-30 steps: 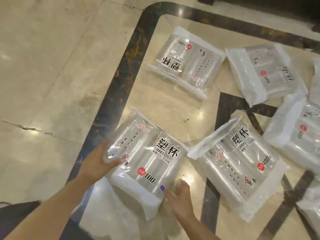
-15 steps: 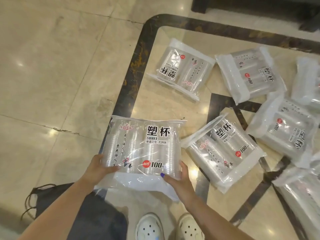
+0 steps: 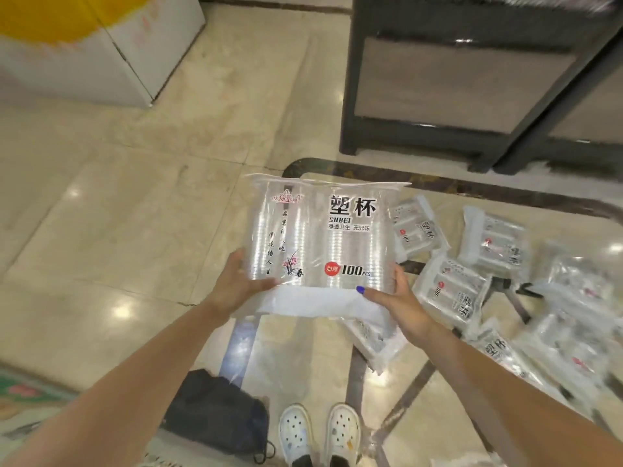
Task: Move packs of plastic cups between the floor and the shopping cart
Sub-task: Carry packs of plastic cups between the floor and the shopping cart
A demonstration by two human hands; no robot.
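Note:
I hold a clear pack of plastic cups [image 3: 323, 237] upright in front of me, well above the floor, its black lettering facing me. My left hand [image 3: 236, 281] grips its lower left corner and my right hand [image 3: 396, 299] grips its lower right edge. Several more packs of cups lie on the marble floor to the right: one [image 3: 416, 229] just behind the held pack, one [image 3: 494, 246] farther right, one [image 3: 451, 289] nearer me. No shopping cart is in view.
A dark-framed piece of furniture [image 3: 438, 79] stands ahead on the right. A white and yellow box [image 3: 84, 45] sits at the upper left. A dark bag [image 3: 215, 412] lies on the floor by my white shoes [image 3: 320, 433].
I have lifted the pack off the floor with both hands and raised it upright. My view has risen, so the furniture and the box now show.

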